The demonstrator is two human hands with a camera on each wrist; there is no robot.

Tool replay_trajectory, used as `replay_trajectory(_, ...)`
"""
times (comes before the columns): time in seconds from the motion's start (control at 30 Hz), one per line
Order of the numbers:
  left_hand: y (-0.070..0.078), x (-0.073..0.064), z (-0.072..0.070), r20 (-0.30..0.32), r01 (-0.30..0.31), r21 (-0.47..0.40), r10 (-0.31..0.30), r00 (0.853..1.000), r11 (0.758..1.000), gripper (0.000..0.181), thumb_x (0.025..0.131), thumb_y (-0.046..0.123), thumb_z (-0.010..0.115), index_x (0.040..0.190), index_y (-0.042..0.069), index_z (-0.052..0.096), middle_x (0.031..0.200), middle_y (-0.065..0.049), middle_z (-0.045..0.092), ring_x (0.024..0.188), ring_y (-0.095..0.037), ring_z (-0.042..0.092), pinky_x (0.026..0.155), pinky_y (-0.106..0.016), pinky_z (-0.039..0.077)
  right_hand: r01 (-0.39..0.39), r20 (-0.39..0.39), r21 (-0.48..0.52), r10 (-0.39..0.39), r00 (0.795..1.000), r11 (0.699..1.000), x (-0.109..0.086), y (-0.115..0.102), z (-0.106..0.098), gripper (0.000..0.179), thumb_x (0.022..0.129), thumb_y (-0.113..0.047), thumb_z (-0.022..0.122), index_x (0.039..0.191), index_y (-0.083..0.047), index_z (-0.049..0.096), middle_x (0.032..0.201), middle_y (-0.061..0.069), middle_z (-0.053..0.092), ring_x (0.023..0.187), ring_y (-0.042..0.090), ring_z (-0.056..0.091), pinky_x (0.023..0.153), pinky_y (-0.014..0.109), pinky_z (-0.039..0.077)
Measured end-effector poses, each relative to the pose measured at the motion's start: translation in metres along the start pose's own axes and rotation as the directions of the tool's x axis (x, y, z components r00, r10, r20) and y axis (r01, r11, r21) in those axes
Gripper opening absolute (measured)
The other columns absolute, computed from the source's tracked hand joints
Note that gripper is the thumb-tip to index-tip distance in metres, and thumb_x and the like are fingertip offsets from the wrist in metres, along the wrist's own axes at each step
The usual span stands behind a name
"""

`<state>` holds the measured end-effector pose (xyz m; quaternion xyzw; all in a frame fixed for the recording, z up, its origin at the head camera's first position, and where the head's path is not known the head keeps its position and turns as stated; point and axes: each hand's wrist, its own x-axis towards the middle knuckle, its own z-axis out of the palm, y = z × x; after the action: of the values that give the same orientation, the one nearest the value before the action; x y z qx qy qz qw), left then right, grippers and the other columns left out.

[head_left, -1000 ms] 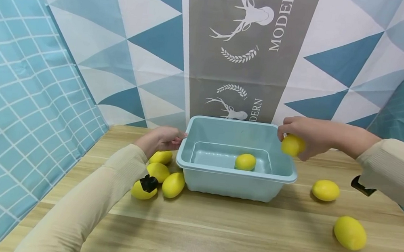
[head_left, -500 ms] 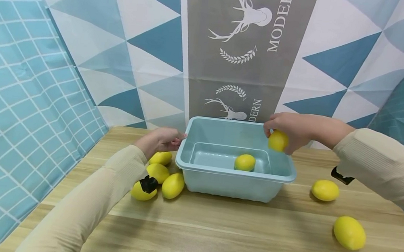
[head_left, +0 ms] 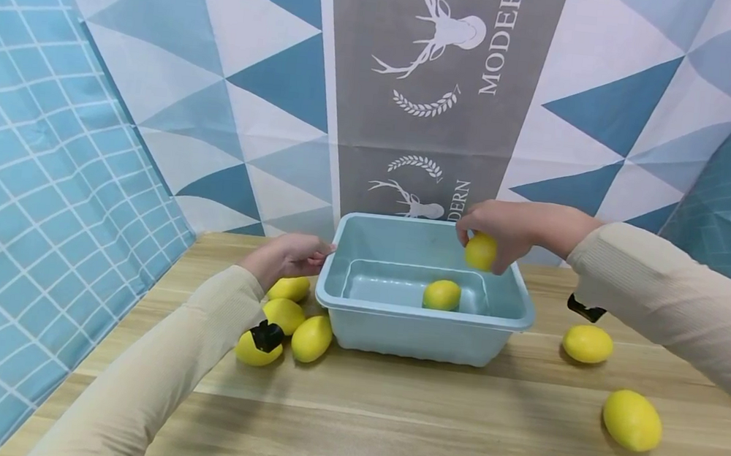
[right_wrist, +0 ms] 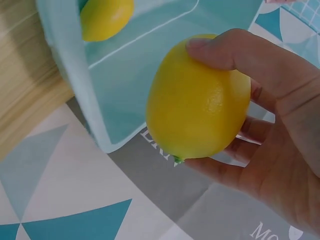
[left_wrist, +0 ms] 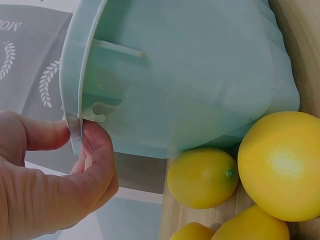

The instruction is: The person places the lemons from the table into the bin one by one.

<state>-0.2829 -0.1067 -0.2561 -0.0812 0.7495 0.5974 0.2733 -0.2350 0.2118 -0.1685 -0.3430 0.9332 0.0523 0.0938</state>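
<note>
A light blue plastic basin (head_left: pixel 421 336) stands on the wooden table, with one lemon (head_left: pixel 442 295) lying on its floor. My left hand (head_left: pixel 293 256) pinches the basin's left rim between thumb and fingers, as the left wrist view shows closely. Over the basin's right end, my right hand (head_left: pixel 507 231) holds another lemon (right_wrist: pixel 200 100) at about rim height. Its thumb lies across the fruit's top and the fingers curl behind it. A small green stem end shows on that lemon in the right wrist view.
Several lemons (head_left: pixel 311 339) cluster on the table against the basin's left side, below my left forearm. To the right lie two more, a nearer lemon (head_left: pixel 632 421) and a farther lemon (head_left: pixel 588 344). A patterned cloth (head_left: pixel 273 87) rises behind the basin.
My right hand has carried its lemon leftward, from beside the basin's right rim to above its interior. My left hand stays on the left rim.
</note>
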Motion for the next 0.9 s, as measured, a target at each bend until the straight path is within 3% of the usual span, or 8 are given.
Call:
replay_trajectory(0.3, -0.003, 0.001, 0.001, 0.005, 0.002, -0.024, -0.002, 1.0, 1.0, 0.038, 0.1, 0.01, 0.046, 0.135, -0.003, 0.043, 0.106, -0.006, 0.046, 0.091, -0.015, 0.048, 0.07, -0.016, 0.053, 0.004, 0.032, 0.022, -0.004, 0.999, 1.0, 0.02, -0.003, 0.0, 0.046, 0.063, -0.009, 0.087, 0.102, -0.013, 0.062, 0.101, 0.005, 0.065, 0.089, 0.021, 0.056, 0.083, 0.039, 0.058)
replay_trajectory(0.53, -0.005, 0.002, 0.001, 0.011, 0.004, -0.021, -0.004, 1.0, 1.0, 0.037, 0.099, 0.009, 0.047, 0.135, -0.003, 0.043, 0.106, -0.006, 0.046, 0.09, -0.015, 0.049, 0.071, -0.016, 0.053, -0.035, 0.054, 0.038, 0.033, 0.998, 0.999, 0.035, -0.002, 0.003, 0.047, 0.066, -0.008, 0.085, 0.105, -0.014, 0.061, 0.102, 0.005, 0.064, 0.089, 0.022, 0.056, 0.084, 0.04, 0.058)
replay_trajectory(0.9, -0.002, -0.002, -0.001, 0.01, -0.013, -0.004, 0.013, 1.0, 1.0, 0.036, 0.099, 0.01, 0.047, 0.132, -0.003, 0.045, 0.102, -0.005, 0.046, 0.087, -0.014, 0.048, 0.07, -0.016, 0.053, -0.043, 0.039, 0.06, 0.04, 0.998, 0.997, 0.053, -0.006, 0.002, 0.047, 0.067, -0.008, 0.084, 0.108, -0.014, 0.06, 0.104, 0.006, 0.064, 0.092, 0.023, 0.055, 0.089, 0.04, 0.056)
